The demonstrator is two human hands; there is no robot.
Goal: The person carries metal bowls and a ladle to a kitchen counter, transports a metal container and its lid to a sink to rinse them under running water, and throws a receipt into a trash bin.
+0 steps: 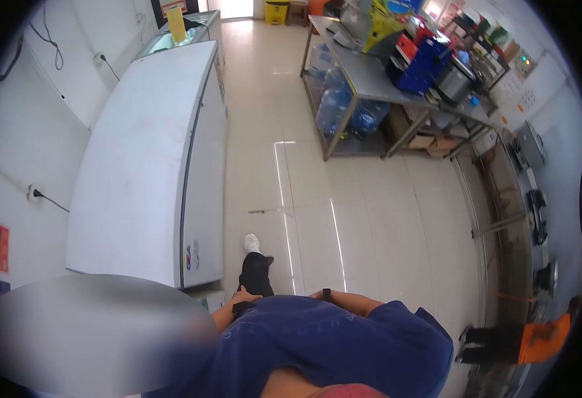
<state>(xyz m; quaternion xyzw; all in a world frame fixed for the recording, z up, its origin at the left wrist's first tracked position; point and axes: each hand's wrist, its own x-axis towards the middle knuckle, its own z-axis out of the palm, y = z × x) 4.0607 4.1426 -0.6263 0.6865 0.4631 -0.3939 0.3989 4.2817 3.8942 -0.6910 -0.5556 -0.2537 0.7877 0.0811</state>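
Observation:
My left hand [248, 294] hangs low at my waist, beside my dark trouser leg [254, 275]. Its visible fingers look loosely apart, and no object shows in them. A dark band circles that wrist. My right hand [317, 294] is by the front of my blue shirt [331, 331], largely hidden behind it, so its fingers cannot be made out. A black wristband [327, 294] sits on the right wrist. One white shoe [251, 243] is stretched forward on the tiled floor. Nearest my left side stands a long white chest freezer [138, 159] with its lid shut.
Ahead right, a steel table [370, 79] bears bags and a blue box [422, 64], with large water bottles [334, 106] beneath. A yellow bin [276, 12] is far ahead. Another person in orange [544, 339] stands right by the steel counter [513, 199]. A blurred patch covers the lower left.

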